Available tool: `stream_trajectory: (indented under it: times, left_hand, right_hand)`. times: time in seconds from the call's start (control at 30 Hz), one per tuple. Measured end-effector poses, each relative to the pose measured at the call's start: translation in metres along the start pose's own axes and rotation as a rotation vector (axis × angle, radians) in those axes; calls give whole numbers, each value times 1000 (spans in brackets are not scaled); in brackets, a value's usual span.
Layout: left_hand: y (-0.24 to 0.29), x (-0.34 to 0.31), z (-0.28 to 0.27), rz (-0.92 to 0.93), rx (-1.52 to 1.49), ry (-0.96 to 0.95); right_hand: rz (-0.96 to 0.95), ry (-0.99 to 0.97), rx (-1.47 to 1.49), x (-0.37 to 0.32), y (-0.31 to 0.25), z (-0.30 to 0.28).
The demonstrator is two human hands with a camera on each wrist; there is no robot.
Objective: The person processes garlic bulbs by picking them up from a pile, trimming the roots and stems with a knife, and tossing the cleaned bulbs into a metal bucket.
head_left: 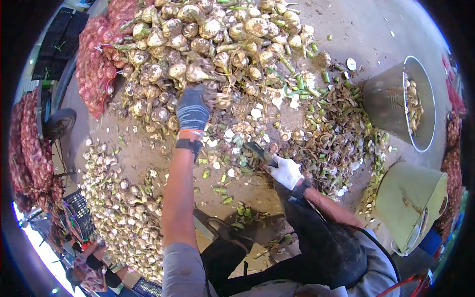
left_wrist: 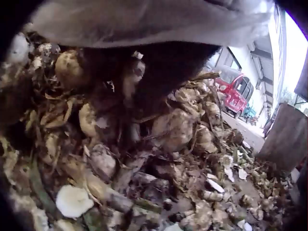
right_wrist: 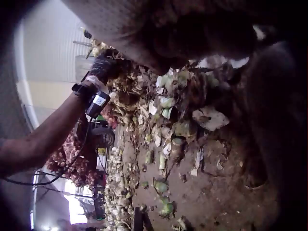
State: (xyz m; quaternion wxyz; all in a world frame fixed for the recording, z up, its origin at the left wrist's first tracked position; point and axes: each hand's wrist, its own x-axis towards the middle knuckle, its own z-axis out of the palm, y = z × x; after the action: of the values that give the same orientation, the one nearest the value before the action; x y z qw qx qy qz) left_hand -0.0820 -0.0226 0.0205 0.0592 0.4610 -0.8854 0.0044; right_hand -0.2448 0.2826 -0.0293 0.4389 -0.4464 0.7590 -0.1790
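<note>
My left hand point(head_left: 193, 108), in a dark grey striped glove, reaches into the near side of a big heap of garlic bulbs point(head_left: 210, 28) with dry stalks. Its fingertips are hidden among blurred bulbs, and I cannot tell whether they hold one. In the left wrist view, the dark glove point(left_wrist: 168, 67) hangs close over soiled bulbs point(left_wrist: 175, 129) and stalks. Lower right of it, my right hand point(head_left: 287, 173), in a white glove, grips a knife point(head_left: 261, 152) with a dark, flat blade. The blade points up and left over cut scraps.
Trimmed garlic point(head_left: 118, 198) lies spread at the left. Stem and root trimmings point(head_left: 336, 133) cover the floor at the right. A grey bucket point(head_left: 391, 106) lies tilted, with garlic inside; a pale green tub point(head_left: 408, 198) stands nearer. Red net sacks point(head_left: 94, 64) flank the heap. Another person point(head_left: 91, 272) is at lower left.
</note>
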Motion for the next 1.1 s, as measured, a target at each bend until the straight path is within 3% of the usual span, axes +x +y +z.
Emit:
stream_trajectory:
  times: [0.03,0.1,0.23,0.3,0.33,0.43,0.47,0.53,0.57,0.6,0.63,0.7,0.77,0.8,0.83,0.9,0.93,0.97,1.03,1.1]
  left_hand:
    - [8,-6,0,-65,-139,-96]
    - [17,-25,1,-130,-12,-118]
    - [16,-63,26,-358,-243,-177]
    - [22,-70,34,-412,-241,-139]
    - [28,-72,39,-435,-374,-4]
    - [33,-67,28,-429,-421,5]
    - [37,-57,16,-506,-411,-259]
    - [48,-73,26,-507,-432,-229]
    - [49,-78,33,-505,-448,-196]
    - [10,-107,131,-98,-319,-238]
    - [22,-123,113,19,-87,-286]
    - [57,-142,32,-526,-952,-410]
    - [55,-181,62,-921,-1749,-443]
    - [27,-204,111,-165,-1178,-385]
    - [42,-198,80,-170,-1183,-393]
    - [76,-192,15,-916,-1813,-499]
    - [76,-199,10,-832,-1684,-525]
    - [81,-204,4,-857,-1683,-551]
    - [90,-204,-10,-656,-1636,-391]
    - [93,-207,-17,-653,-1563,-395]
  right_hand:
    - [3,-6,13,1,1,-1]
    - [2,-12,29,4,0,-3]
    - [49,-16,51,1,3,-5]
    - [6,9,90,1,11,0]
    - [38,-14,73,-1,13,0]
    - [15,-3,8,0,18,6]
    - [13,-3,3,-1,19,6]
    - [30,40,111,-4,21,5]
    - [28,41,112,-5,20,4]
    - [46,52,125,-3,17,1]
    - [67,64,138,-2,15,-3]
    - [57,80,92,0,10,-5]
    - [-63,144,-61,2,3,-3]
    - [-52,83,-93,0,-10,-9]
    - [-44,77,-96,3,-12,-8]
    - [-410,207,-162,1,-12,-5]
    - [-397,123,-295,-5,-27,-17]
    - [-528,182,-294,-11,-37,-26]
    - [-578,125,-259,-10,-45,-30]
    - [-582,100,-270,-13,-54,-34]
